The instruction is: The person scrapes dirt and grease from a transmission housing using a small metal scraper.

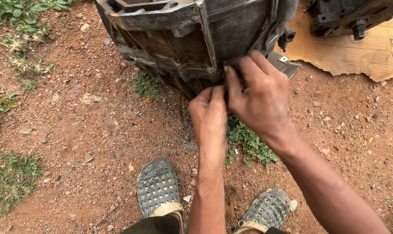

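- Engine casing [196, 39], greasy grey metal, sits on red gravelly ground [88, 130], tilted toward me so its lower edge is within reach.
- Both hands at that lower edge: left hand [209, 115] pinched shut, right hand [259, 95] curled, fingertips pressed on a small dark part too hidden to identify.
- Cardboard sheet [348, 52] lies behind the casing, keeping another metal part [352, 15] off the dirt.
- My sandals [159, 186] planted just below the casing.

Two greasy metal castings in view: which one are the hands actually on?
The big grey housing at top centre, standing on bare dirt. Both the left hand and right hand press its lower edge; the other casting lies untouched on cardboard.
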